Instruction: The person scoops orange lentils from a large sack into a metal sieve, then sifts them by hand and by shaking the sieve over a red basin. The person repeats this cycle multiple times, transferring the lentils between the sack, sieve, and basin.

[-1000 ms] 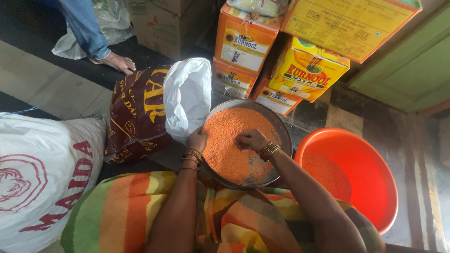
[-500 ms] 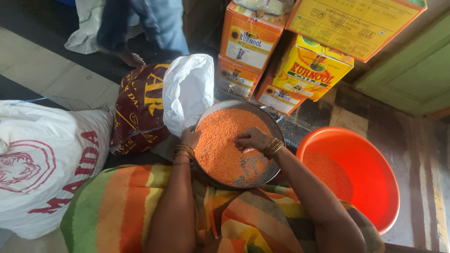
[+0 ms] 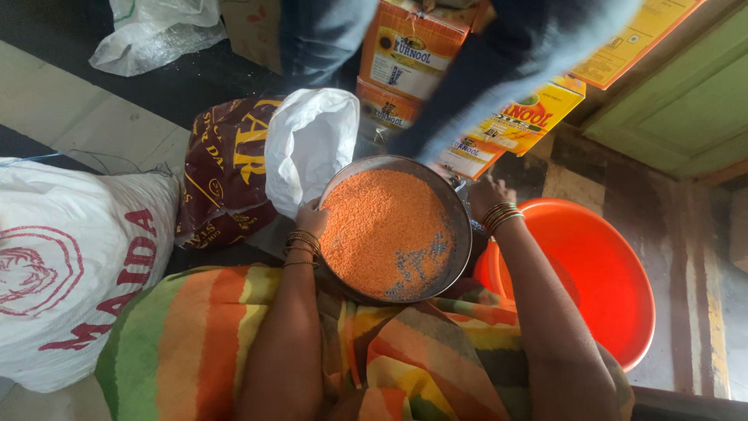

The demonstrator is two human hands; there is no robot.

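Observation:
A round metal pan rests on my lap, filled with orange lentils; a patch of bare metal shows at its near right. My left hand grips the pan's left rim, bangles on the wrist. My right hand, also with bangles, curls on the pan's right rim, out of the lentils. A striped cloth covers my lap under the pan.
An orange plastic tub stands to the right. An open maroon bag with a white liner sits behind the pan, a big white sack to the left. Yellow-orange cartons are stacked beyond. Another person's blurred leg passes overhead.
My right hand has left the lentils and moved to the pan's right rim. The other person has walked from the far left to right above the pan.

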